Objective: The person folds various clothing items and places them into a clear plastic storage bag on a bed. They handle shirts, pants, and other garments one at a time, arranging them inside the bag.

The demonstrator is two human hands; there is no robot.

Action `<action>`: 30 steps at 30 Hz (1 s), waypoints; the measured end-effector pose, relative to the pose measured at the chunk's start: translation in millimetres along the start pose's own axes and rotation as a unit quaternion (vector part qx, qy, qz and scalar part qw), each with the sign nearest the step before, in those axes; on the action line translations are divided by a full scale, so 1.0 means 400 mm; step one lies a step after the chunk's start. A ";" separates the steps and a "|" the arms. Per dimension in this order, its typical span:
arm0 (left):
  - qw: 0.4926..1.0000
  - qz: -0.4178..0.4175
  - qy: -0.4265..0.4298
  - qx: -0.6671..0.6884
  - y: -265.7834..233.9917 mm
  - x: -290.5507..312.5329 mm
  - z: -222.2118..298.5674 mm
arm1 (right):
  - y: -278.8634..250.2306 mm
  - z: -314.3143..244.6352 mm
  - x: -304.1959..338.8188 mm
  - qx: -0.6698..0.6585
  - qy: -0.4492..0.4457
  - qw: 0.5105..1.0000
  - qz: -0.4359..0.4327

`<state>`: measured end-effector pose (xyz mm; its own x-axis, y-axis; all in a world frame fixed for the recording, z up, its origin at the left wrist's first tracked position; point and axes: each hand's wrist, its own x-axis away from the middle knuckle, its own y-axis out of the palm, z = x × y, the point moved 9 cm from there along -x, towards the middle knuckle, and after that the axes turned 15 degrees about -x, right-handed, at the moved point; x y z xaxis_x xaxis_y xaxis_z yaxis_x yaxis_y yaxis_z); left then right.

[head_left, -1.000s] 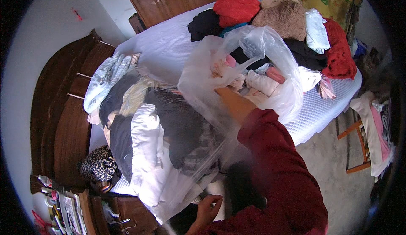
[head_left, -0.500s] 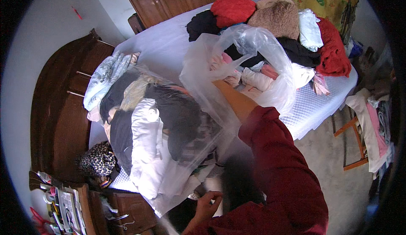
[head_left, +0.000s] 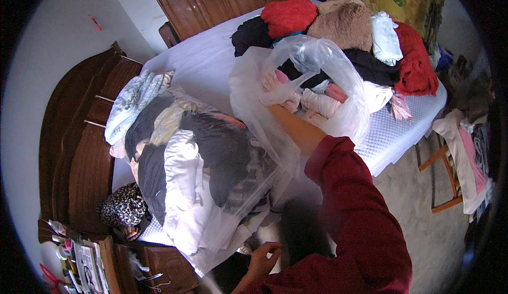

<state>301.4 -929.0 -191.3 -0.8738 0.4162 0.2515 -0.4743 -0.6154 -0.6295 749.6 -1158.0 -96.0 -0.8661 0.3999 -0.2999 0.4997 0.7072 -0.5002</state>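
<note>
A large clear plastic bag [head_left: 248,90] stuffed with clothes lies across the near part of the bed. Through its film show a white garment [head_left: 182,188], dark garments [head_left: 219,156] and a beige piece [head_left: 172,122]. My right arm reaches forward over the bag, and my right hand [head_left: 271,102] is at its loose upper film, with the fingers hidden behind the plastic. Close to my body, my left hand [head_left: 262,259] has curled, closed fingers beside the bag's near side. Whatever it grips is not visible. Beyond the raised film lie pink and white clothes [head_left: 320,103].
Along the bed's [head_left: 196,56] far side are a red garment [head_left: 288,16], a brown fleece [head_left: 341,24] and a dark red knit [head_left: 415,64]. A wooden headboard [head_left: 79,151] and a cluttered cabinet [head_left: 114,262] stand left. A wooden chair [head_left: 447,175] draped with clothes stands right.
The view has shifted slightly. The bag's film has moved a little around my right forearm; both hands keep nearly the same places.
</note>
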 end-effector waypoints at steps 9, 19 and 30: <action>1.000 -0.005 0.023 0.007 0.004 -0.007 -0.003 | -0.074 0.063 -0.059 0.000 -0.009 1.000 0.010; 0.999 -0.019 0.023 0.021 0.031 0.003 -0.015 | -0.152 0.117 -0.119 -0.025 -0.003 0.996 -0.082; 0.999 -0.015 0.030 0.025 0.016 0.009 -0.021 | 0.041 -0.021 0.003 0.056 -0.037 0.996 -0.061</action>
<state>296.1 -926.1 -200.6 -0.8519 0.4729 0.2251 -0.5065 -0.6343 -0.5841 756.4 -1140.9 -97.7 -0.9194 0.2671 -0.2886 0.3922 0.6765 -0.6234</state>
